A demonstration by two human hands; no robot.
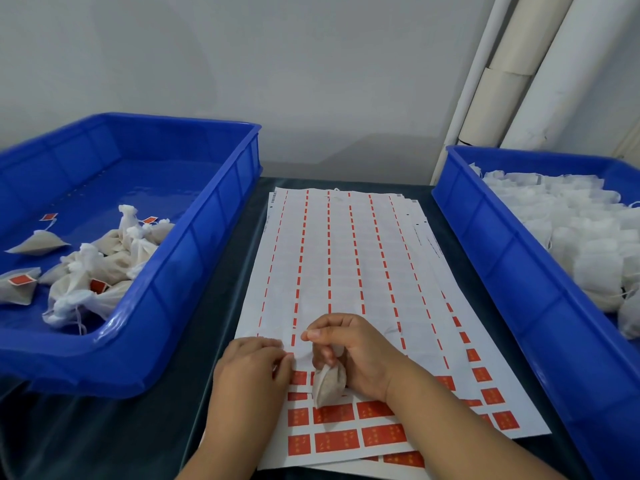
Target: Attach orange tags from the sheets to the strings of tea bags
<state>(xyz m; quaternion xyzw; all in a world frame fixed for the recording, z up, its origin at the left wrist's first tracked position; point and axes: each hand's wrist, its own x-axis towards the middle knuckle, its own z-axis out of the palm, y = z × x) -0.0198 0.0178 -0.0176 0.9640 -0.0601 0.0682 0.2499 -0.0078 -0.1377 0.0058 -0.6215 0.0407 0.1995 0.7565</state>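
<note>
A stack of white sticker sheets point(346, 251) lies in the middle of the dark table; most tags are peeled off, and orange tags point(337, 439) remain in the near rows. My right hand point(349, 348) holds a small filled tea bag point(328, 384) over the sheet, fingers curled round its top. My left hand point(252, 365) rests on the sheet's near left part, its fingertips at the edge of an orange tag beside the tea bag. The tea bag's string is too thin to make out.
A blue tray point(194, 244) on the left holds several tea bags with orange tags point(93, 268). Another blue tray point(491, 237) on the right is filled with untagged white tea bags point(585, 237). White pipes point(512, 74) stand against the wall at the back right.
</note>
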